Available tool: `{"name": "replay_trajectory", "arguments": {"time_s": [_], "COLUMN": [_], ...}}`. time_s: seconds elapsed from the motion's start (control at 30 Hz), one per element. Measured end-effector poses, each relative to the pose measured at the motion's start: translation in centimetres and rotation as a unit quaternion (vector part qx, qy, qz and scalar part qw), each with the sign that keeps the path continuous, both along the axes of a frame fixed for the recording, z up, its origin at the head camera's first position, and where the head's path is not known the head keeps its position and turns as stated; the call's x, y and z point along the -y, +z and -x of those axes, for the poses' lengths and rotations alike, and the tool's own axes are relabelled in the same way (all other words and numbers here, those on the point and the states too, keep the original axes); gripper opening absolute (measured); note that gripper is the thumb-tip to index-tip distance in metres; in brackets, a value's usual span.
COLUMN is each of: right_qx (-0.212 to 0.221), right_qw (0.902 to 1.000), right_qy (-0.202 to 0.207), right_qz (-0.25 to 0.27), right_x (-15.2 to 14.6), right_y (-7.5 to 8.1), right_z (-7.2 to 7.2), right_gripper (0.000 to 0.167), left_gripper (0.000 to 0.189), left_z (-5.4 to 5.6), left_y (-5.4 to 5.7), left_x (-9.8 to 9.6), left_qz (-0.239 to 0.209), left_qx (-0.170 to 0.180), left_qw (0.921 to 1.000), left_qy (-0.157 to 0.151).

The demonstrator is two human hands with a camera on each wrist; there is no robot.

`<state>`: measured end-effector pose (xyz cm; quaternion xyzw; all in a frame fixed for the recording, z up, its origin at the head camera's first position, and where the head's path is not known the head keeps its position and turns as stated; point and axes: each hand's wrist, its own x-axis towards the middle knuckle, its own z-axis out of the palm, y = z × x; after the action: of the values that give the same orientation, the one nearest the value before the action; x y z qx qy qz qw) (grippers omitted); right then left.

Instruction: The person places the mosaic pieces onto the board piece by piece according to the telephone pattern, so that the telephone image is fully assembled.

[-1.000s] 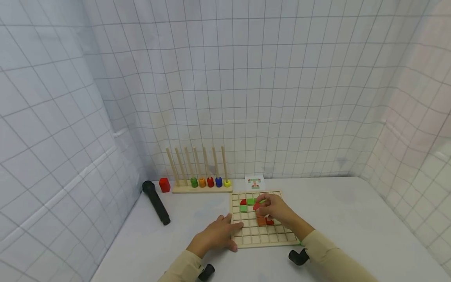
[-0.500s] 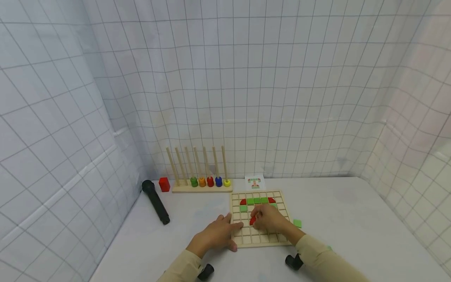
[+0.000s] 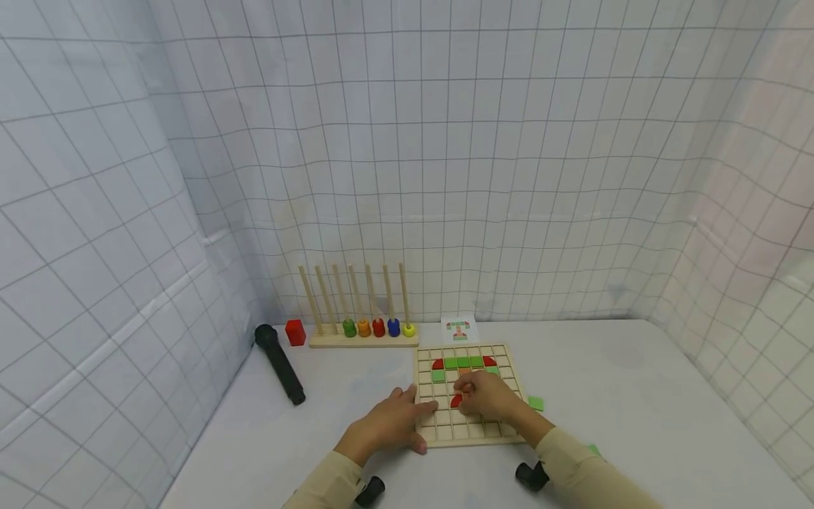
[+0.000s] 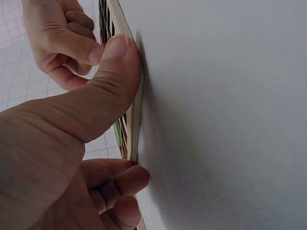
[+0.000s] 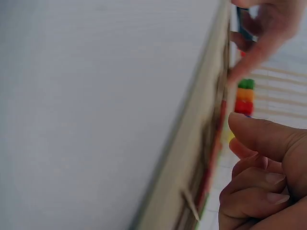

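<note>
A wooden grid board lies on the table in the head view, with green tiles and red quarter-round tiles in its upper rows. An orange tile shows just above the right hand's fingertips. My left hand rests on the board's left front corner, index finger stretched over the grid and thumb against the edge. Over the middle of the board is my right hand, beside a red quarter-round tile. In the right wrist view its thumb and index finger stand apart, nothing visible between them.
A pattern card lies behind the board. Further left stand a pegged bead rack, a red block and a black microphone-shaped object. Loose green tiles lie at the right.
My right hand has come from the board's upper right toward its middle with a red quarter-round tile, which now shows flat by its fingertips. My left hand stays in place.
</note>
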<state>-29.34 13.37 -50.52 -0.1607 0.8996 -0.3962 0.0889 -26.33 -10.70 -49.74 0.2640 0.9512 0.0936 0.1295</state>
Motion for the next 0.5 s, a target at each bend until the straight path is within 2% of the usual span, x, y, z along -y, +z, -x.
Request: {"name": "replay_trajectory", "arguments": {"time_s": [0.13, 0.3, 0.43, 0.5], "right_qx": [0.011, 0.052, 0.082, 0.094], "right_qw": [0.9973, 0.9818, 0.9700, 0.9665], "right_qy": [-0.017, -0.056, -0.113, -0.129], "right_qz": [0.070, 0.174, 0.199, 0.201], "right_x": [-2.2, -7.3, -11.0, -12.3], "right_y": [1.3, 2.2, 1.7, 1.3], "right_z": [0.0, -0.5, -1.1, -1.3], "right_gripper": [0.032, 0.043, 0.045, 0.046], "left_gripper": [0.079, 0.078, 0.079, 0.079], "left_z": [0.0, 0.1, 0.2, 0.2], "left_y": [0.1, 0.1, -0.2, -0.3], "left_x": [-0.1, -0.2, -0.1, -0.1], "left_qz": [0.000, -0.006, -0.003, 0.000], "left_qx": [0.001, 0.009, 0.007, 0.004], "left_qw": [1.0000, 0.9999, 1.0000, 1.0000], "left_qy": [0.002, 0.002, 0.003, 0.003]}}
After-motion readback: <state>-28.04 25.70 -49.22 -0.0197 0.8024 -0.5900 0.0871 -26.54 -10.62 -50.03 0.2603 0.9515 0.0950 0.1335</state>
